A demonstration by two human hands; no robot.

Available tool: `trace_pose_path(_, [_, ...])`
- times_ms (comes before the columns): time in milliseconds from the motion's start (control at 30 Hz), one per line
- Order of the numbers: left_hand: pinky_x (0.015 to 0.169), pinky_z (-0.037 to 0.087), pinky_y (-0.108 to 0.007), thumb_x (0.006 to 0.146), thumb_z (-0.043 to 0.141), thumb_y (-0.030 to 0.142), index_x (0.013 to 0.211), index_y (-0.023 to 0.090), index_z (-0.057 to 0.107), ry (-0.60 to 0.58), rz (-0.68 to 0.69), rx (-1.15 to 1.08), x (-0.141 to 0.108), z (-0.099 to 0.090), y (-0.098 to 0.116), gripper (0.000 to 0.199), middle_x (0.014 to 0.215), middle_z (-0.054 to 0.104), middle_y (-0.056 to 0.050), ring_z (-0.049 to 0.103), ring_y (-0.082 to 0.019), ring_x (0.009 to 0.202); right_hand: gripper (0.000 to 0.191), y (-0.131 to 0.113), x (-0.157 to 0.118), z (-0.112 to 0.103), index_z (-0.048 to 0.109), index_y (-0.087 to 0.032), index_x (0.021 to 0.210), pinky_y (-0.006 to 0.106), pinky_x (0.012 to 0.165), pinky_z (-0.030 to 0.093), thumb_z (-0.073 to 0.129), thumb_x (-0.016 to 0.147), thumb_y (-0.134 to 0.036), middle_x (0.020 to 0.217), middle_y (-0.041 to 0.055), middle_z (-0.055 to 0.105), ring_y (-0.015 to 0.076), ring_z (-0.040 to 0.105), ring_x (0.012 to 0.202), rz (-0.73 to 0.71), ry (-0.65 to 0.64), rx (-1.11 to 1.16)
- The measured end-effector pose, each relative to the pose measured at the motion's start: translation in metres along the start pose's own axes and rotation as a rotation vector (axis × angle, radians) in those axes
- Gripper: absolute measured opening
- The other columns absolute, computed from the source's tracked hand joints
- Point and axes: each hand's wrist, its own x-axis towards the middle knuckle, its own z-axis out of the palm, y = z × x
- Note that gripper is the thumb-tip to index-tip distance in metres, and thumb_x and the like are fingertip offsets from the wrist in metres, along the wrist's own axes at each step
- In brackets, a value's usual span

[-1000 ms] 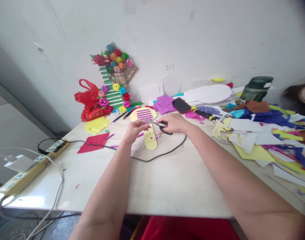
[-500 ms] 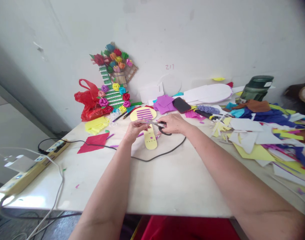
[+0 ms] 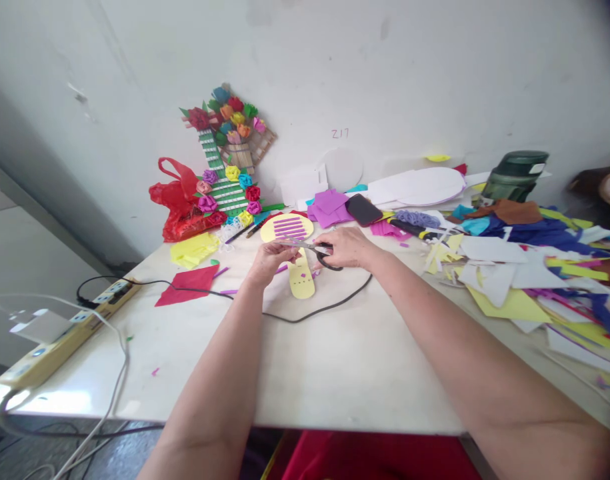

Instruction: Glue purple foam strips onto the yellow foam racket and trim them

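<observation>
Both hands are working close together over the table (image 3: 355,373). The right hand (image 3: 349,247) is gripping the scissors (image 3: 309,247) by their black handles, blades pointing left, and the left hand (image 3: 272,260) is curling its fingers beside the blade tips; I cannot tell whether they are pinching a scrap.

The front edge of the table is running beneath both forearms, with red cloth (image 3: 375,460) showing below it. Pale tabletop is stretching between the forearms, giving them room on the near side. A power strip (image 3: 65,340) is lining the left edge, holding a white charger (image 3: 39,327).

Compared with a second ago, the hands are keeping almost the same place, and the things around them are lying where they were.

A black cable (image 3: 295,322) is looping across the table just in front of the hands, passing by the left wrist and over a red sheet (image 3: 185,287). Past the loop, the yellow cutout (image 3: 301,287) is lying under the scissors, its round end bearing purple strips (image 3: 289,229). Paper scraps (image 3: 495,252) are crowding the right side. Farther back, purple sheets (image 3: 329,208) and a black pad (image 3: 363,211) are blocking the way beyond the right hand. A red bag (image 3: 175,207), paper flowers (image 3: 235,120) and a green bottle (image 3: 509,177) are standing near the wall (image 3: 409,80).
</observation>
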Motion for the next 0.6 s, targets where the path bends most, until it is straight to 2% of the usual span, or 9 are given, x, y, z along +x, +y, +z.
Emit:
trace_pose_path(433, [0.061, 0.045, -0.028, 0.063, 0.073, 0.033, 0.067, 0.012, 0.067, -0.021, -0.019, 0.013, 0.0007, -0.0010, -0.0001, 0.022, 0.063, 0.064, -0.004, 0.056, -0.012, 0.058, 0.044, -0.0015, -0.0004, -0.0013, 0.065, -0.029, 0.105, 0.027, 0.062, 0.037, 0.059, 0.066, -0.048, 0.085, -0.0008, 0.070, 0.0188, 0.062, 0.078, -0.009, -0.003, 0.019])
trace_pose_path(600, [0.060, 0.045, -0.028, 0.063, 0.072, 0.033, 0.066, 0.012, 0.067, -0.023, -0.021, 0.001, 0.0008, -0.0018, -0.0019, 0.022, 0.062, 0.064, -0.005, 0.055, -0.012, 0.056, 0.047, -0.0033, -0.0014, -0.0023, 0.066, -0.028, 0.104, 0.027, 0.062, 0.036, 0.059, 0.065, -0.053, 0.086, 0.0004, 0.071, 0.0204, 0.062, 0.080, -0.014, 0.005, -0.009])
